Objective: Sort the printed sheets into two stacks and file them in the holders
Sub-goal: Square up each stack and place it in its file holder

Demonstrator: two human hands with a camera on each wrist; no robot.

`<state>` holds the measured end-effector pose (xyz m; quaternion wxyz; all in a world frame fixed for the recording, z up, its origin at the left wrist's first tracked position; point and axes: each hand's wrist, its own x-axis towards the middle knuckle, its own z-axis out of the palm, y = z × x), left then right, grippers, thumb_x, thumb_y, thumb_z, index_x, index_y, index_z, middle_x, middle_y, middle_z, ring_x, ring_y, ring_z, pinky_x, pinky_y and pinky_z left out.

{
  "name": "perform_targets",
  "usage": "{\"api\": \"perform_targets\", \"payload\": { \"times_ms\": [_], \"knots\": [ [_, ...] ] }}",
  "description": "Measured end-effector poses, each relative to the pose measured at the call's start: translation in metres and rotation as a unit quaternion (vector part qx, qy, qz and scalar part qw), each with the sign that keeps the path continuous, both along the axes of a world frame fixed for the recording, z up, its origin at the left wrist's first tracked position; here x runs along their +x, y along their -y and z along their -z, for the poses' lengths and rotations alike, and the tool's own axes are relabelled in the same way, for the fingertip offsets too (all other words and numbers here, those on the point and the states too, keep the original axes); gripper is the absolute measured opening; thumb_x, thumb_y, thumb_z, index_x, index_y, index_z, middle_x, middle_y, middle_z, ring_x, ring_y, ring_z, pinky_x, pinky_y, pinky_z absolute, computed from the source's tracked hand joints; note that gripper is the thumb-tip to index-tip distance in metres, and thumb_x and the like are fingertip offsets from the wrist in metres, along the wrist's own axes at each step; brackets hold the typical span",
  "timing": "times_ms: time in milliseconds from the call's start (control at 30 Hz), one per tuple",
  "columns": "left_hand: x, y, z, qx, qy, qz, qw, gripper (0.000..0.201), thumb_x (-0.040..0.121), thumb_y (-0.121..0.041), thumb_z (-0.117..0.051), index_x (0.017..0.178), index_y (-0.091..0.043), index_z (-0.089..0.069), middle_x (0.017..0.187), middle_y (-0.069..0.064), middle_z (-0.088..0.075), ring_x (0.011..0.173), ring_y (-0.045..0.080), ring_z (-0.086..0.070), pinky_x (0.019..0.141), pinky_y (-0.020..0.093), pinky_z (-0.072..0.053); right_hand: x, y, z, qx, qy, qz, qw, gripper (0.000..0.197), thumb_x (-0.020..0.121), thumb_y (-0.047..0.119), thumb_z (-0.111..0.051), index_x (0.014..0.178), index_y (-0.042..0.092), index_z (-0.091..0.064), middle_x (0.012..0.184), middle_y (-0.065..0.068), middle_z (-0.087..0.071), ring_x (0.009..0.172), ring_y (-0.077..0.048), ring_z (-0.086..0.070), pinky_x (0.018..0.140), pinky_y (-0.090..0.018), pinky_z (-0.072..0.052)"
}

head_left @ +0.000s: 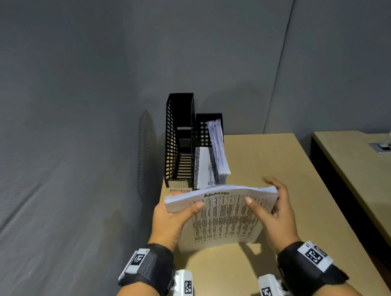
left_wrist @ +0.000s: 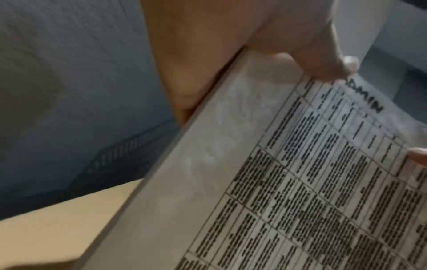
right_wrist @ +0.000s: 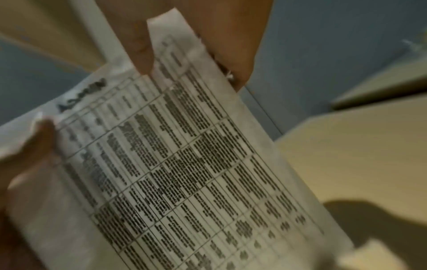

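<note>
ADMIN stack [head_left: 222, 216] held off the desk [head_left: 263, 162] just short of the holders | left hand [head_left: 173, 224] and right hand [head_left: 274, 208] fingers clamped on opposite edges | empty left holder [head_left: 179, 135] labelled ADMIN, right holder [head_left: 210, 145] already full | risk: sagging bundle fanning out, snagging the mesh rim, or landing in the wrong slot

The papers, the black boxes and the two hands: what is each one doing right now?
Thick stack of printed sheets marked ADMIN: lifted off the desk, bowed, held at both sides.
Taller black mesh file holder: upright, no sheets visible inside.
Shorter black perforated file holder: upright, holds white printed sheets.
Left hand: grips the stack's left edge.
Right hand: thumb on top, fingers around the right edge.
</note>
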<state>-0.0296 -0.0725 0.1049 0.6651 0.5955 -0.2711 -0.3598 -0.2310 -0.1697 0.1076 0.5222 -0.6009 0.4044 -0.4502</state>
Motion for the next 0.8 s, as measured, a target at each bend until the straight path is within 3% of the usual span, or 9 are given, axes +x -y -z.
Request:
{"api": "perform_targets", "payload": {
  "times_ms": [67, 100, 200, 267, 400, 533, 667, 800],
  "knots": [
    [0.000, -0.002, 0.002, 0.018, -0.002, 0.023, 1.000, 0.050, 0.061, -0.011, -0.087, 0.104, 0.000, -0.065, 0.098, 0.014, -0.074, 0.097, 0.024, -0.070, 0.079, 0.028, -0.057, -0.001, 0.007, 0.010, 0.115, 0.016, -0.054, 0.992, 0.041, 0.072, 0.010, -0.079, 0.110, 0.018, -0.064, 0.098, -0.001, -0.074, 0.096, -0.020, -0.068, 0.073, -0.028, -0.052],
    [-0.001, -0.002, 0.001, 0.021, 0.008, 0.028, 0.999, 0.048, 0.061, -0.011, -0.088, 0.100, 0.003, -0.064, 0.096, 0.016, -0.073, 0.094, 0.023, -0.070, 0.078, 0.029, -0.057, -0.001, 0.010, 0.013, 0.128, 0.005, -0.070, 0.989, 0.036, 0.068, 0.006, -0.081, 0.101, 0.011, -0.068, 0.092, -0.004, -0.075, 0.093, -0.025, -0.069, 0.069, -0.029, -0.052],
    [-0.001, -0.001, -0.009, 0.005, 0.031, 0.027, 0.999, 0.053, 0.056, -0.024, -0.089, 0.088, 0.004, -0.058, 0.091, 0.018, -0.071, 0.084, 0.024, -0.068, 0.078, 0.036, -0.057, 0.004, 0.016, 0.006, 0.115, 0.013, -0.092, 0.989, 0.033, 0.061, -0.002, -0.083, 0.090, -0.003, -0.068, 0.085, -0.012, -0.075, 0.085, -0.026, -0.069, 0.065, -0.030, -0.053],
    [0.004, -0.001, -0.017, -0.011, 0.030, 0.026, 0.999, 0.050, 0.058, -0.024, -0.088, 0.084, 0.004, -0.055, 0.083, 0.012, -0.070, 0.080, 0.022, -0.066, 0.075, 0.035, -0.056, 0.003, 0.019, -0.005, 0.101, 0.034, -0.100, 0.989, 0.031, 0.060, -0.005, -0.082, 0.088, -0.006, -0.067, 0.082, -0.012, -0.074, 0.081, -0.021, -0.070, 0.068, -0.029, -0.054],
    [0.010, -0.005, -0.025, -0.017, 0.062, 0.037, 0.997, 0.035, 0.062, -0.012, -0.087, 0.082, 0.001, -0.061, 0.081, 0.006, -0.068, 0.076, 0.013, -0.065, 0.068, 0.023, -0.052, -0.003, 0.024, -0.012, 0.082, 0.018, -0.123, 0.989, 0.035, 0.053, -0.003, -0.085, 0.084, -0.002, -0.069, 0.082, -0.006, -0.074, 0.078, -0.015, -0.069, 0.070, -0.025, -0.053],
    [0.005, -0.001, -0.027, -0.009, 0.056, 0.040, 0.998, 0.023, 0.063, -0.012, -0.085, 0.082, -0.006, -0.072, 0.084, 0.010, -0.072, 0.079, 0.017, -0.067, 0.073, 0.027, -0.053, 0.004, 0.025, -0.017, 0.086, -0.012, -0.124, 0.988, 0.029, 0.055, -0.006, -0.084, 0.078, 0.005, -0.070, 0.074, -0.002, -0.074, 0.075, -0.016, -0.069, 0.068, -0.027, -0.051],
    [0.008, -0.001, -0.039, -0.033, 0.056, 0.021, 0.998, 0.025, 0.064, -0.013, -0.084, 0.082, 0.000, -0.072, 0.087, 0.020, -0.071, 0.077, 0.017, -0.066, 0.069, 0.023, -0.052, 0.007, 0.028, -0.031, 0.075, 0.013, -0.121, 0.990, 0.031, 0.058, -0.005, -0.084, 0.085, 0.001, -0.069, 0.078, -0.003, -0.075, 0.075, -0.013, -0.070, 0.064, -0.021, -0.053],
    [0.015, -0.008, -0.034, 0.002, 0.068, 0.028, 0.997, 0.027, 0.064, -0.011, -0.084, 0.086, -0.003, -0.071, 0.085, 0.010, -0.072, 0.076, 0.011, -0.066, 0.067, 0.021, -0.052, 0.000, 0.025, -0.025, 0.096, 0.031, -0.116, 0.988, 0.039, 0.054, -0.006, -0.084, 0.086, 0.009, -0.069, 0.083, 0.000, -0.074, 0.077, -0.010, -0.069, 0.066, -0.021, -0.052]
  ]
}}
